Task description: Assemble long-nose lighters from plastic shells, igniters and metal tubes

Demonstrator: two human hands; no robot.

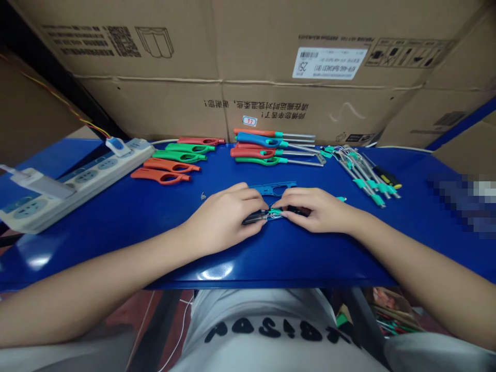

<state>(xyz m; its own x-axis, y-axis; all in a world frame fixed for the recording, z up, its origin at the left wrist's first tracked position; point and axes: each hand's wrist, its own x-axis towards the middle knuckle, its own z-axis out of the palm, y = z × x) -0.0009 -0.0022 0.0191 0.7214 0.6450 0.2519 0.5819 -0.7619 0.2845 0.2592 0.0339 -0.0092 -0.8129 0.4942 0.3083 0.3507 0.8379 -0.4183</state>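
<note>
My left hand [228, 214] and my right hand [315, 209] meet at the middle of the blue table [116, 217]. Both are closed on one small part [271, 213] with a teal piece, a dark body and a metal tube end. The left fingers pinch its metal end, the right fingers cover its other end. Just behind the hands lies a blue plastic handle shell [277, 188], flat on the table and untouched.
Orange and green handle shells [170, 164] lie at the back left. Assembled lighters [271, 147] lie at the back centre. Metal tubes with teal ends [362, 175] and a screwdriver [385, 177] are at the back right. A power strip [73, 181] is at the left. Cardboard boxes [248, 62] stand behind.
</note>
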